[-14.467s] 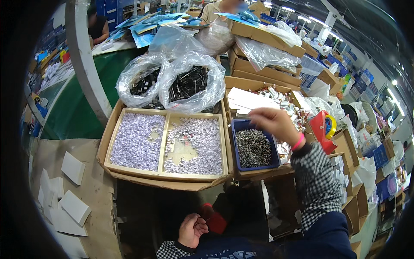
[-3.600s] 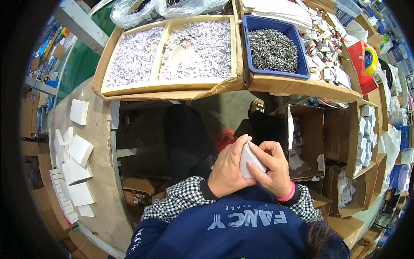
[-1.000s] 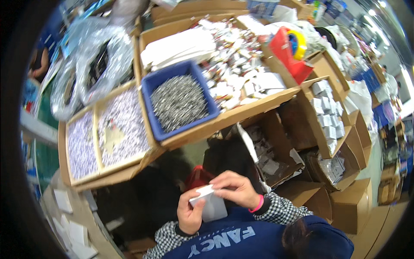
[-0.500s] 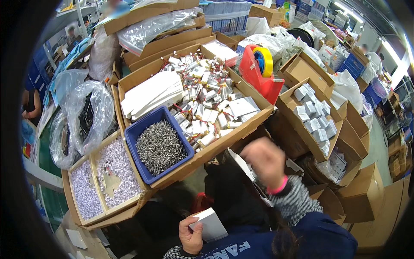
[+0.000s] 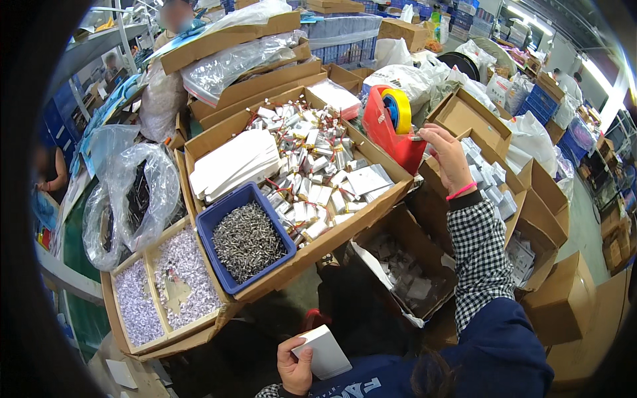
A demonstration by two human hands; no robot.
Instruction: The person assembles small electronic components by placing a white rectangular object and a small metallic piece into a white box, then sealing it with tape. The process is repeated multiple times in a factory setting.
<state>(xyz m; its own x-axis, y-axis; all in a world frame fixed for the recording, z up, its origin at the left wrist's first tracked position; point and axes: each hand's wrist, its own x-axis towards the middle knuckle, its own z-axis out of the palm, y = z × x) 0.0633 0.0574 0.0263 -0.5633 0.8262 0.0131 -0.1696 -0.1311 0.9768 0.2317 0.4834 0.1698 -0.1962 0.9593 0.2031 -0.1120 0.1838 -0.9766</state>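
Observation:
Low at the front, my left hand (image 5: 296,365) is closed around a flat white box (image 5: 324,353), thumb across its near side. My right hand (image 5: 448,154) reaches forward with bent fingers, pinching at the cutting edge of a red tape dispenser (image 5: 383,132). Its fingertips close on the tape end there, though the strip itself hardly shows. A roll of yellow tape (image 5: 400,111) sits in the dispenser. Beside it a cardboard tray (image 5: 318,260) holds many small silver battery cells with red wires (image 5: 312,159), a stack of white flat sheets (image 5: 237,162) and a blue bin (image 5: 290,249) of small metal parts.
At left, a divided wooden tray (image 5: 154,292) holds small whitish pieces. Clear plastic bags (image 5: 142,199) lie behind it. On the right, a carton (image 5: 514,219) contains small white boxes (image 5: 484,172). An open carton (image 5: 448,292) with scraps stands below my right forearm.
My right hand has moved up and forward from above the lower open carton to the tape dispenser's edge. My left hand keeps the white box in nearly the same place.

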